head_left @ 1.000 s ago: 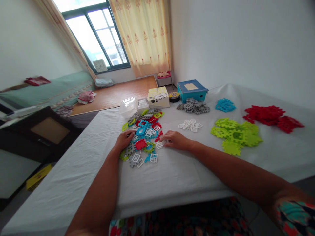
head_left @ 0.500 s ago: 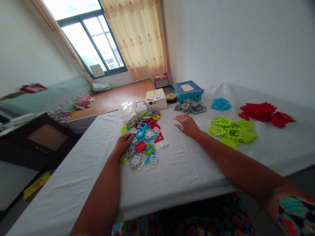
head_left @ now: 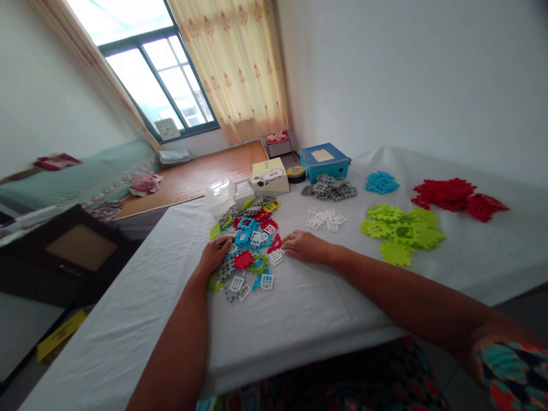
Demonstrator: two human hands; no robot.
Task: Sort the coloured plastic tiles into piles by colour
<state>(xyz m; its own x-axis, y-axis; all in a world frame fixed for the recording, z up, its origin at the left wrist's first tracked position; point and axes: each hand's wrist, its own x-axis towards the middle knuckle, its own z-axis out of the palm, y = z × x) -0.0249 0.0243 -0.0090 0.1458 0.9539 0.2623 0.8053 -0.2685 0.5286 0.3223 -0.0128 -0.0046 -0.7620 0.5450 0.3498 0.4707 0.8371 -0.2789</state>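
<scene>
A mixed pile of plastic interlocking pieces (head_left: pixel 248 240) in red, blue, green, grey and white lies on the white-covered table (head_left: pixel 299 302). My left hand (head_left: pixel 215 254) rests on the pile's left edge, fingers curled over pieces there. My right hand (head_left: pixel 305 248) lies at the pile's right edge, its fingertips at a small white window-shaped piece (head_left: pixel 276 257). Sorted heaps sit further right: white pieces (head_left: pixel 326 219), grey pieces (head_left: pixel 329 189), blue pieces (head_left: pixel 381 182), green pieces (head_left: pixel 400 231) and red pieces (head_left: pixel 458 196).
At the table's far end stand a blue box (head_left: pixel 324 160), a cream carton (head_left: pixel 269 176), a round tin (head_left: pixel 296 173) and clear plastic containers (head_left: pixel 220 195). A dark cabinet (head_left: pixel 64 257) stands left of the table. A window and curtains are beyond.
My right hand has come back from the white heap to the right edge of the mixed pile. The left hand has stayed on the pile.
</scene>
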